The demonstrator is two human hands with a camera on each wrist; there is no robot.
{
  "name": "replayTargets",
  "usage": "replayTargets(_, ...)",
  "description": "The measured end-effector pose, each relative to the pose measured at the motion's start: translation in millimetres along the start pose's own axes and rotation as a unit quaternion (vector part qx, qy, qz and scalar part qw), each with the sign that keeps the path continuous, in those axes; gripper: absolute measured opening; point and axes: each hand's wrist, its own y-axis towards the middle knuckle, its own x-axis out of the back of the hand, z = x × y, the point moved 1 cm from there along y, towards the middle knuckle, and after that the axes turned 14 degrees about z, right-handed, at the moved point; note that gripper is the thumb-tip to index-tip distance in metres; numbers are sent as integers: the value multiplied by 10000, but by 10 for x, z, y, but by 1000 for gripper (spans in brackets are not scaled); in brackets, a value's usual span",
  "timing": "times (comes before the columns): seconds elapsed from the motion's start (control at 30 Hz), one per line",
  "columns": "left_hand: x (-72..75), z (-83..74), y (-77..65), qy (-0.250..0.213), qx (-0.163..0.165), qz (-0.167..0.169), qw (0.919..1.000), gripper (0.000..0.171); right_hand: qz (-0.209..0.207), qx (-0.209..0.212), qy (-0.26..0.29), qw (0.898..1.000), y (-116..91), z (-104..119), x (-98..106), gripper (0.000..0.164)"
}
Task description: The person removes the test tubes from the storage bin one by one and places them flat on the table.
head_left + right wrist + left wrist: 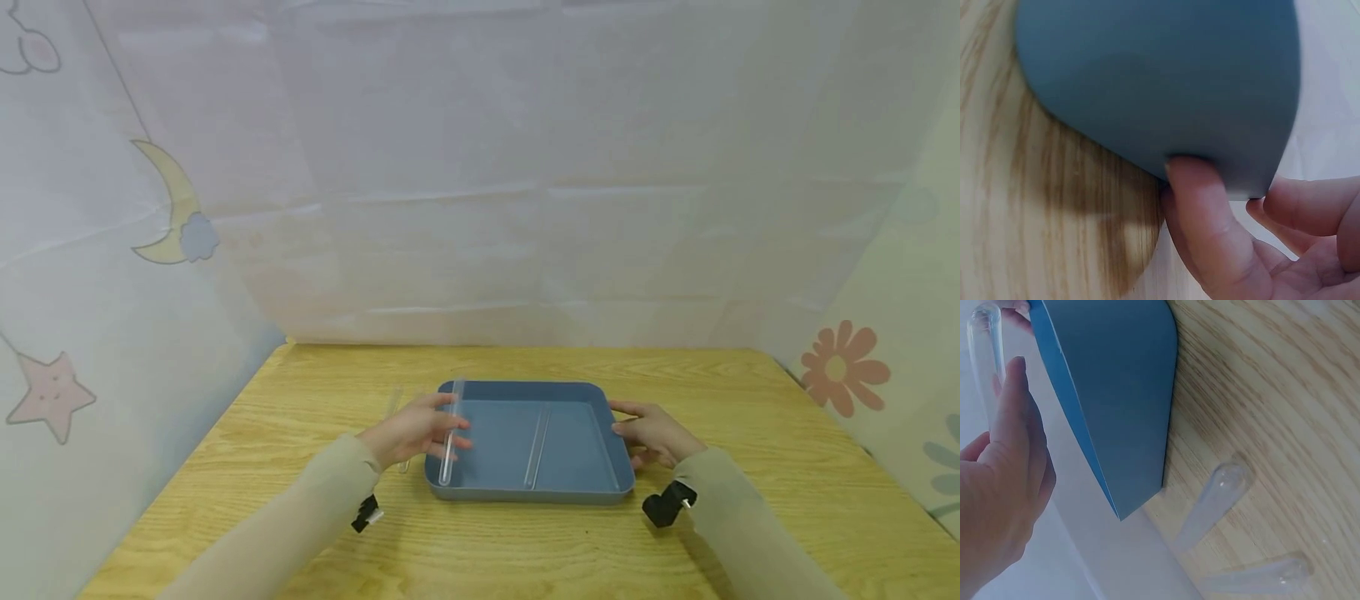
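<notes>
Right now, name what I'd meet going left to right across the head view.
Pink star → yellow moon → left hand → clear stick in the blue tray, right of that hand → right hand → orange flower → grey-blue flower.

I record the left hand [416,429] gripping a clear rod [446,472] over the left side of a blue tray [525,496]. The right hand [656,433] touches the tray's right wall. I note a second clear rod [537,446] slanted inside, and further clear plastic [393,402] on the wood-grain table [525,554], partly hidden by the left hand.
</notes>
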Motion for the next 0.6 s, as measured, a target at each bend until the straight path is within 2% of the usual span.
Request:
replayTargets(0.23,55,18,-91,8,-126,3,9999,60,42,36,14,10000,-9,-2,-4,58)
replayTargets(0.6,206,19,-225,-15,-207,-201,9996,61,72,82,46,9999,-12,-3,-6,58)
